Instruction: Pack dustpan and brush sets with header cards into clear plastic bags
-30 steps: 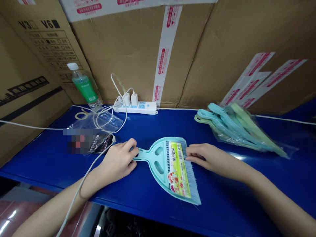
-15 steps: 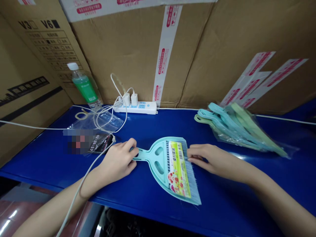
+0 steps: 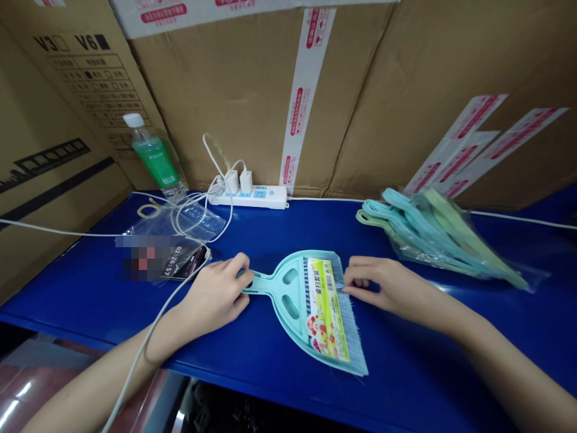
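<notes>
Gripping the handle of a little teal dustpan-and-brush set, the left hand has its fingers curled round the stem, so that's a proper grasp. The right hand sits at the set's 3 o'clock edge, fingertips pinched on the brush bristles by the top corner of the paper label. That label is yellow-green with pink Chinese characters, a barcode and cartoon fruit; can't read the characters. The set lies flat mid-table on the blue table.

At 1 o'clock from it there's a clear bag of more teal and green dustpan sets. At 11 o'clock, a white power strip with two chargers plugged in, cables trailing to a phone showing "02:26". Further left stands a water bottle with a green label. Cardboard boxes behind, one printed "V3" and "V6", with red-and-white tape.
</notes>
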The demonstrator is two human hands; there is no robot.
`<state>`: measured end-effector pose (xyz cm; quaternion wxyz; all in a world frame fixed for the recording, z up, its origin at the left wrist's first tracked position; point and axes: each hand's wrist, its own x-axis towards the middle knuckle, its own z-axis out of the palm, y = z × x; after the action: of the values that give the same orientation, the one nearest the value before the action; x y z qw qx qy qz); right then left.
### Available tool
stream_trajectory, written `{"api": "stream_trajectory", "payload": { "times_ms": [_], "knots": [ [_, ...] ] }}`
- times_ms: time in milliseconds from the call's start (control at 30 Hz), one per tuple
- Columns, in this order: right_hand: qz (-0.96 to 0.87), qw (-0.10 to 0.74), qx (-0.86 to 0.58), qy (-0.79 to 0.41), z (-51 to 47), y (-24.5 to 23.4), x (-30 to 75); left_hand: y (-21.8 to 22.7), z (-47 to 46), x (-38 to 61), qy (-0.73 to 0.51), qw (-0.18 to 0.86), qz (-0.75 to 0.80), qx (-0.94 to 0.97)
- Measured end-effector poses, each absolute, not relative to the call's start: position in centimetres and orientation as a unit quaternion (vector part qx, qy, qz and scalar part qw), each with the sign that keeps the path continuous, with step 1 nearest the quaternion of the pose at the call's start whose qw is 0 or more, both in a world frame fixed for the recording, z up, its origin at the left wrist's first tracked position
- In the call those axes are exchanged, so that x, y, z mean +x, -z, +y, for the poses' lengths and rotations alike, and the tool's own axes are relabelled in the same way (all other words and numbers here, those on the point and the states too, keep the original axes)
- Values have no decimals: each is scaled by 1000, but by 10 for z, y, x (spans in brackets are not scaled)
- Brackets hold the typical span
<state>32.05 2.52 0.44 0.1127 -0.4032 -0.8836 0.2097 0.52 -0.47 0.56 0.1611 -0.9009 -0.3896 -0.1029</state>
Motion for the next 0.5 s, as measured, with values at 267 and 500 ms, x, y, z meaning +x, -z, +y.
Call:
{"api": "stream_trajectory", "payload": {
  "times_ms": [267,500],
  "knots": [
    [-890,101,-396,-204,25,-5,321,-6,-5,5,104,160,-388,-901],
    [-897,108,-378,-200,27,-6,322,-4,-4,5,118,166,-383,-901]
  ]
}}
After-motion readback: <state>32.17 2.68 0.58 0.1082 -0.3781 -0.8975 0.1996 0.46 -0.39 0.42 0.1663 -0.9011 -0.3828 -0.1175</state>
